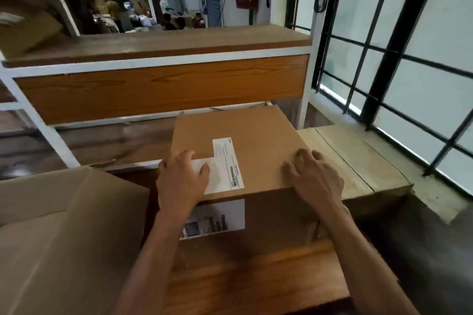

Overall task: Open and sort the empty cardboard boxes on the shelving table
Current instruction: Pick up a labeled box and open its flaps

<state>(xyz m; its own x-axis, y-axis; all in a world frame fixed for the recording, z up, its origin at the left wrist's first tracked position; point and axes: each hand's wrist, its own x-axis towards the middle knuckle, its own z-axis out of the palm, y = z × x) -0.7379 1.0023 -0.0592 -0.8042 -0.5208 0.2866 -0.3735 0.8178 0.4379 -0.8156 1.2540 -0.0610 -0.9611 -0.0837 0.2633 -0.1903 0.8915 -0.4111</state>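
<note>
A closed brown cardboard box (256, 140) with white shipping labels on its top and front stands on the wooden table (256, 276) in the middle of the head view. My left hand (181, 179) rests on the box's near left top edge, fingers spread over the label. On the near right top edge lies my right hand (314, 176), its fingers bent at the box's right side. A larger brown box (64, 233) with a raised flap sits at the lower left.
A paler cardboard box (358, 161) lies right of the labelled one, beside a barred window (409, 71). A white-framed shelf with wooden boards (161, 87) rises behind the table. More boxes sit on the upper left shelf (28, 28).
</note>
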